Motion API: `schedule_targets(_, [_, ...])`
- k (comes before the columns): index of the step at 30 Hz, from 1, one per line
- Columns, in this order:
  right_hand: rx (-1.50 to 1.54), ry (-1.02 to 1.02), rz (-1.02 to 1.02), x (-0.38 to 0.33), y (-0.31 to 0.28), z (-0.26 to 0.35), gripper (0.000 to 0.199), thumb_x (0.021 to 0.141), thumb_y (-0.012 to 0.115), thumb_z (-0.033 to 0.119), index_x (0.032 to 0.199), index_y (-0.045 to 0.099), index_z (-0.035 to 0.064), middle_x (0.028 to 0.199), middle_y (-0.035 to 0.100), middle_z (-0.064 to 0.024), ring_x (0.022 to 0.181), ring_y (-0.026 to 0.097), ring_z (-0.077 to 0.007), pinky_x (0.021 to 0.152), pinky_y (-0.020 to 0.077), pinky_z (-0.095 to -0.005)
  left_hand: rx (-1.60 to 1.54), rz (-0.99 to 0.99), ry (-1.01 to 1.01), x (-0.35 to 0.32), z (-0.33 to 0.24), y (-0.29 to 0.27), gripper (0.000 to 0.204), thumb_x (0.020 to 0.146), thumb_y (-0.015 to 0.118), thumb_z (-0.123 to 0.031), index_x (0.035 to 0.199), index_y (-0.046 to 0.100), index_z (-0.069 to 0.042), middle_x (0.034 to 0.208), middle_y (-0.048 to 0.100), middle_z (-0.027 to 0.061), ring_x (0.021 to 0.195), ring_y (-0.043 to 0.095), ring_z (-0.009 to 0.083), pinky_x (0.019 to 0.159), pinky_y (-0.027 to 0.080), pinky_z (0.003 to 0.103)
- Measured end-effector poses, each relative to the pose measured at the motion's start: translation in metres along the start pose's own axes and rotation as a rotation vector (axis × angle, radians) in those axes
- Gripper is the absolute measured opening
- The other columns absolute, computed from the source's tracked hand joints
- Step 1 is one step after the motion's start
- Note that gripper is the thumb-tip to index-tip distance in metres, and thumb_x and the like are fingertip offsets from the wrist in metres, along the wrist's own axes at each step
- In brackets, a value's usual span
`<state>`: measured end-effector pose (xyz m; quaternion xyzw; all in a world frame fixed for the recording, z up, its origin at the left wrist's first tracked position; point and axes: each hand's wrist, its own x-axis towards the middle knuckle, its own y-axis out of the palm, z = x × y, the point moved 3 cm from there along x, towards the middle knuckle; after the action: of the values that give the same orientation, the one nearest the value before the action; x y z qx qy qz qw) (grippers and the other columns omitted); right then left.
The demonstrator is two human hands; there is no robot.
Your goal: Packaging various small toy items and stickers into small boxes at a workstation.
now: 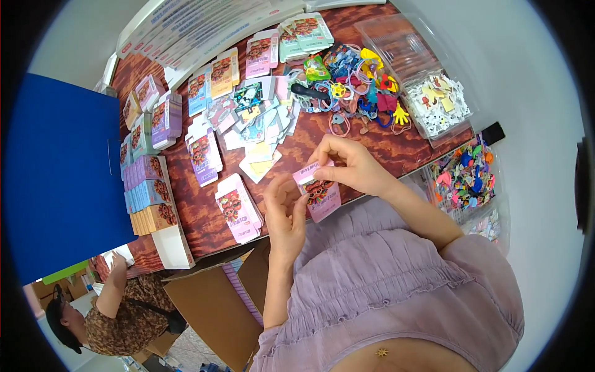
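Observation:
Near the table's front edge, a small pink printed carton point(326, 201) is held between my two hands. My left hand point(286, 214) grips its left side with curled fingers and thumb. At the top end, the fingers of my right hand point(351, 162) pinch the carton, with the thumb lying across its flap area. What is inside the carton cannot be seen. To the left of my left hand lies a stack of flat pink cartons point(237, 212). Flat purple cartons point(202, 153) and a loose pile of cards point(263, 127) lie beyond it.
Bright hair ties and small toys point(359, 87) are heaped at the back right, beside a clear tray point(462, 129) of small white pieces. Filled cartons stand in a white box point(173, 245) at left, by a blue panel point(68, 173). Another person point(127, 316) works at lower left.

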<state>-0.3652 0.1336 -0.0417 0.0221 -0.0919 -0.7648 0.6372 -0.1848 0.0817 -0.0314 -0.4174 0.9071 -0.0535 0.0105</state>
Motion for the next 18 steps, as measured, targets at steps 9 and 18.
schedule_targets(9, [-0.069, 0.188, 0.04, 0.006, -0.006, 0.002, 0.005, 0.089, 0.068, 0.004, 0.088, 0.066, -0.001, 0.085, 0.065, -0.0008, 0.085, 0.061, -0.0054, 0.072, 0.0494, -0.0237, 0.001, 0.063, -0.094, -0.001, 0.002, 0.0, 0.063, 0.093, 0.056, 0.012, 0.147, 0.03, -0.006, 0.109, 0.062, 0.0132, 0.098, 0.065, 0.018, 0.08, 0.054, 0.028])
schedule_targets(18, [-0.633, -0.213, 0.124, -0.011, 0.0, 0.021, 0.024, 0.086, 0.069, 0.008, 0.11, 0.071, 0.0018, 0.105, 0.07, -0.0117, 0.098, 0.069, -0.0264, 0.08, 0.0549, -0.0345, -0.142, -0.005, -0.217, 0.001, 0.001, -0.013, 0.059, 0.093, 0.054, 0.011, 0.146, 0.035, -0.006, 0.111, 0.063, 0.0111, 0.099, 0.064, 0.0165, 0.084, 0.053, 0.027])
